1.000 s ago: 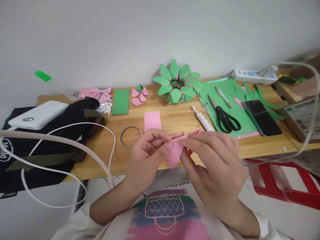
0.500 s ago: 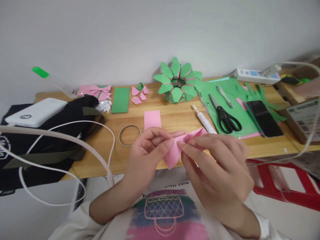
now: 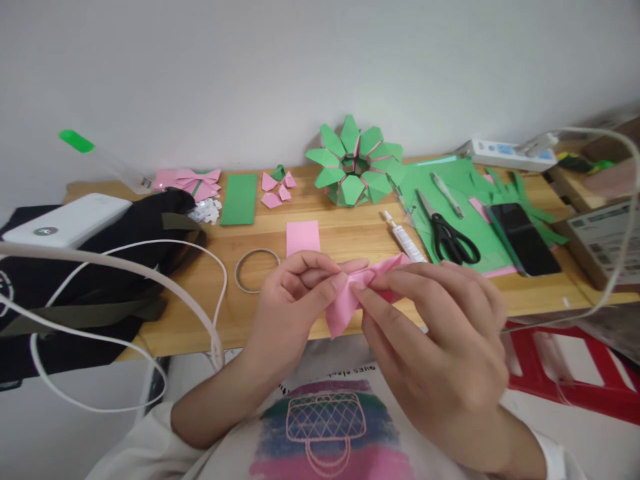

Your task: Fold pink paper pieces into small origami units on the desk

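Note:
A folded piece of pink paper [image 3: 341, 308] is held up between both hands above the table's front edge. My left hand [image 3: 295, 300] pinches its left side with thumb and fingers. On the other side, my right hand [image 3: 440, 327] grips the paper by thumb and fingertips, covering part of the folds. Just behind the left fingers lies a pink paper sheet [image 3: 303, 237]. A ring of tape [image 3: 239, 270] rests to the left of it, and a white glue tube [image 3: 406, 240] lies beyond the right fingers.
A green paper flower [image 3: 351, 190] stands by the wall. Black-handled scissors [image 3: 453, 240] and a phone [image 3: 525, 240] lie at right on green sheets [image 3: 427, 183]. Small pink folded pieces [image 3: 273, 199] and a green sheet [image 3: 239, 199] sit behind. White cables [image 3: 215, 257] hang over a black bag [image 3: 175, 233].
Both hands keep hold of the pink paper, and its fold has shifted slightly under the right fingertips. The whole view has moved a little.

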Available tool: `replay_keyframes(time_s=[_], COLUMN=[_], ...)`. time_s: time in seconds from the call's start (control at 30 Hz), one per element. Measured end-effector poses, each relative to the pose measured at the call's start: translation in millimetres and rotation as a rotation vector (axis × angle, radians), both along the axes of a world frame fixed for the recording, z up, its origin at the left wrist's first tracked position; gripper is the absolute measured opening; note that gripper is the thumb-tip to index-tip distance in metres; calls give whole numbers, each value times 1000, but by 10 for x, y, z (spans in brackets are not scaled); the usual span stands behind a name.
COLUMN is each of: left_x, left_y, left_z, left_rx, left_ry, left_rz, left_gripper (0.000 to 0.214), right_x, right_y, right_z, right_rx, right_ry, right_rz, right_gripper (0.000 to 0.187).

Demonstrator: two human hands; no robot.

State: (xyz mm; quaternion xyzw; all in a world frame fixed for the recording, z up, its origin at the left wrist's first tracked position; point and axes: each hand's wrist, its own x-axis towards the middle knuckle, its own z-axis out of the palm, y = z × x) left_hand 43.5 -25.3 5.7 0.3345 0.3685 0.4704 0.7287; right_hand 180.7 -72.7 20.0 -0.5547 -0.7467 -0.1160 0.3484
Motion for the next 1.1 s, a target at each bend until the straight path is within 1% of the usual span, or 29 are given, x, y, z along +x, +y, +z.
replay_keyframes(time_s=[0.07, 0.13, 0.2, 0.27, 0.3, 0.37, 0.5, 0.57, 0.6, 0.67, 0.77, 0.83, 0.9, 0.97, 1.0, 1.03, 1.1], left_x=[-1, -1, -1, -5, -7, -11, -8, -2, 1, 4, 3, 2, 5, 10, 12, 13, 9], left_y=[0, -1, -3, -7, -10, -17, -28, -28, -26, -15, 12, 31, 43, 45, 43, 39, 30], left_z=[1, 4, 5, 1, -2, -9, -22, -33, -42, -69, -119, -144, -155, -152, -146, -140, -134], left_rx=[19, 47, 71, 88, 94, 107, 149, 173, 183, 183, 148, 142, 172, 220, 248, 276, 310], left_ry=[36, 67, 99, 124, 136, 159, 210, 213, 205, 171, 106, 97, 126, 175, 200, 218, 244], left_rz=[6, 29, 45, 43, 38, 29, 52, 53, 52, 37, -2, -18, -29, -42, -45, -49, -54], left_gripper=[13, 14, 14, 13, 13, 12, 9, 6, 5, 4, 5, 5, 6, 10, 12, 13, 13], right_x=[17, 60, 129, 218, 262, 338, 377, 356, 344, 329, 342, 367, 390, 402, 402, 397, 378], right_y=[-12, -19, -6, 36, 68, 140, 234, 241, 239, 231, 222, 218, 213, 211, 211, 212, 215], right_z=[29, 65, 83, 66, 46, -7, -76, -91, -101, -129, -176, -178, -137, -70, -37, -11, 12], right_rx=[-39, -103, -150, -163, -168, -222, -412, -448, -444, -402, -338, -340, -412, -520, -558, -575, -545], right_ry=[19, 87, 233, 418, 504, 627, 801, 852, 868, 879, 865, 861, 856, 788, 720, 640, 505], right_rz=[40, 92, 116, 104, 96, 113, 308, 362, 365, 346, 310, 315, 308, 292, 292, 302, 335], right_gripper=[16, 16, 24, 34, 34, 23, 13, 11, 10, 10, 16, 20, 16, 11, 15, 20, 23])
